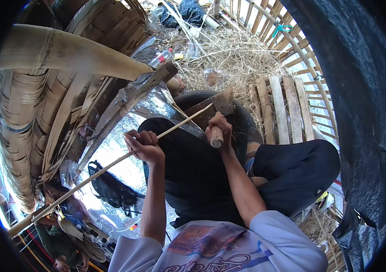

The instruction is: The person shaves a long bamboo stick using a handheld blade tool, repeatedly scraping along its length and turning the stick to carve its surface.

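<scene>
A long thin bamboo stick (106,168) slants from the lower left up to the centre. My left hand (145,146) is closed round it near my knee. My right hand (218,129) is closed round the wooden handle (217,137) of a wide-bladed tool. The tool's blade (222,100) lies beyond my fingers, at the upper end of the stick. Whether blade and stick touch, I cannot tell. Below the blade is a dark round rubber rim (242,119), partly hidden by my right hand.
Woven bamboo (18,131) and a thick bamboo pole (75,52) stand at the left. A black bag (111,186) lies on a shiny sheet. Wooden slats (280,111), straw (242,54) and a dark tarp (360,90) are at the right. Another person (59,245) is at lower left.
</scene>
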A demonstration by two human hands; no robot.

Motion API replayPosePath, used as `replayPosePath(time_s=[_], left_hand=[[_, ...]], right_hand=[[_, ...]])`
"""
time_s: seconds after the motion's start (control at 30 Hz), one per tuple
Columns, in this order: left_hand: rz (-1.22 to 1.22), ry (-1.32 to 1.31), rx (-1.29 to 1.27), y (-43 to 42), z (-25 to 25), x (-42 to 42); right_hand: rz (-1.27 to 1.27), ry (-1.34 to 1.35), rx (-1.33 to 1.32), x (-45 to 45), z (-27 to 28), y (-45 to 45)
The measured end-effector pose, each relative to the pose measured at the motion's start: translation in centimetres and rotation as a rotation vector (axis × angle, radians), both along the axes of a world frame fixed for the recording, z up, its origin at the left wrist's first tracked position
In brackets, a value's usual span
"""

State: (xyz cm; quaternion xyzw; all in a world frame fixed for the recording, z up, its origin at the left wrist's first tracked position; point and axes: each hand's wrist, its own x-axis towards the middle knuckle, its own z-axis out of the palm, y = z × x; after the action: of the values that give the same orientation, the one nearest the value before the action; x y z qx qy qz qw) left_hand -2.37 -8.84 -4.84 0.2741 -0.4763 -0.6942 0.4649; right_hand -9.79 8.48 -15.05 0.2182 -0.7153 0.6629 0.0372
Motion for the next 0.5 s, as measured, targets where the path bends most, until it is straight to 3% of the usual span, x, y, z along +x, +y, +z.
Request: replayPosePath(time_s=[0.1, 0.2, 0.37, 0.5], left_hand=[[0.047, -0.022, -0.007, 0.2, 0.3, -0.1], [-0.005, -0.012, -0.039, 0.1, 0.3, 0.0], [0.019, -0.023, -0.017, -0.1, 0.4, 0.2], [0.035, -0.037, -0.005, 0.0, 0.2, 0.0]], right_hand=[[-0.009, -0.123, -0.085, 0.4, 0.7, 0.1], [-0.029, -0.004, -0.095, 1.4, 1.1, -0.1], [-0.034, -0.117, -0.063, 0.7, 1.1, -0.1], [-0.031, -0.028, -0.079, 1.5, 2.2, -0.2]])
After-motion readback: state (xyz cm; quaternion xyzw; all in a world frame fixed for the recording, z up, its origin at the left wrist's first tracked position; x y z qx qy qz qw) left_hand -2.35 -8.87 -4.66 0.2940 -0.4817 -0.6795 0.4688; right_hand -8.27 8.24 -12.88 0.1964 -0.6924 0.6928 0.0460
